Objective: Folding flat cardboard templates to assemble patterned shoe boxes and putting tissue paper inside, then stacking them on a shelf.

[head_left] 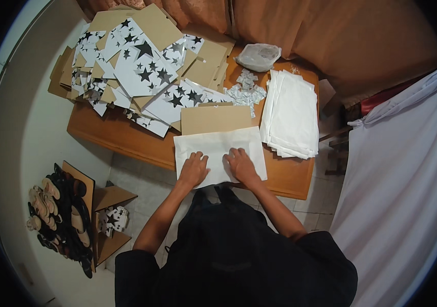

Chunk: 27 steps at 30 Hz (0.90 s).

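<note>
Your left hand (194, 169) and your right hand (241, 165) both lie flat, palms down, on a white sheet (218, 146) at the near edge of the wooden table (290, 176). Neither of your hands grasps anything: the fingers are spread loosely and press on the sheet's near half, the left hand toward its left side, the right hand near its middle. The sheet hangs slightly over the table's near edge, directly in front of you.

Just beyond the sheet, touching its far edge, lies a plain brown cardboard piece (214, 118). To the right of it sits a stack of white sheets (291, 115), its edges fanned out unevenly. Between that stack and the cardboard, farther back, is a small heap of little white packets (246, 91), and beyond them a clear plastic bag (258, 56).

The far left of the table is covered by a loose pile of white cards printed with black stars (141, 71), mixed with more brown cardboard.

On the floor to your left stands a low wooden rack (107, 215) beside a cluster of sandals (57, 215). A white cloth (402, 169) hangs at the right.
</note>
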Motion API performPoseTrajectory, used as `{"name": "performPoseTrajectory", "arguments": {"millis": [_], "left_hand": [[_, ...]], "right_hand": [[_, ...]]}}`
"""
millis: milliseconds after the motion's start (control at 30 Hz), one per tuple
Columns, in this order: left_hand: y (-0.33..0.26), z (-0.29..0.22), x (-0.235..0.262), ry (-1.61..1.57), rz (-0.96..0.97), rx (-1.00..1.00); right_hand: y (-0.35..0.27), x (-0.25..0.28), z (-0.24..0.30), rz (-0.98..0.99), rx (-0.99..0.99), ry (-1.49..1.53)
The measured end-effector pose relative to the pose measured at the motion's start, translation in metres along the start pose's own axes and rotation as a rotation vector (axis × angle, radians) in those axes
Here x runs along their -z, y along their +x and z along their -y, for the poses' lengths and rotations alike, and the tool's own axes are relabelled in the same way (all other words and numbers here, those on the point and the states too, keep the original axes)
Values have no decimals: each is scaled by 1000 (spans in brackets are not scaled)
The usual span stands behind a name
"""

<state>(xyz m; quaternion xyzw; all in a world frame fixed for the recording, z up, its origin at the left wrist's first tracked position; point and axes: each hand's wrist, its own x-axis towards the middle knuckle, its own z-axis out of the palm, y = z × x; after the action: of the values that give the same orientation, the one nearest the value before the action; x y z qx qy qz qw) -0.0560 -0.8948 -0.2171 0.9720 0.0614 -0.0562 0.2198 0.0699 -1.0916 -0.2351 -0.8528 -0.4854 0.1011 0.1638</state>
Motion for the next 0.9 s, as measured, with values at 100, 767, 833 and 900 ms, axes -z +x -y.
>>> {"name": "performPoseTrajectory", "arguments": {"millis": [100, 767, 833, 900], "left_hand": [[6, 14, -6, 173, 88, 5], [62, 43, -49, 238, 330, 133], [65, 42, -42, 304, 352, 150], [69, 41, -35, 300, 370, 170]], "right_hand": [[12, -19, 16, -20, -142, -17], [54, -55, -17, 225, -268, -162], [55, -52, -12, 206, -253, -198], [60, -48, -12, 214, -269, -206]]}}
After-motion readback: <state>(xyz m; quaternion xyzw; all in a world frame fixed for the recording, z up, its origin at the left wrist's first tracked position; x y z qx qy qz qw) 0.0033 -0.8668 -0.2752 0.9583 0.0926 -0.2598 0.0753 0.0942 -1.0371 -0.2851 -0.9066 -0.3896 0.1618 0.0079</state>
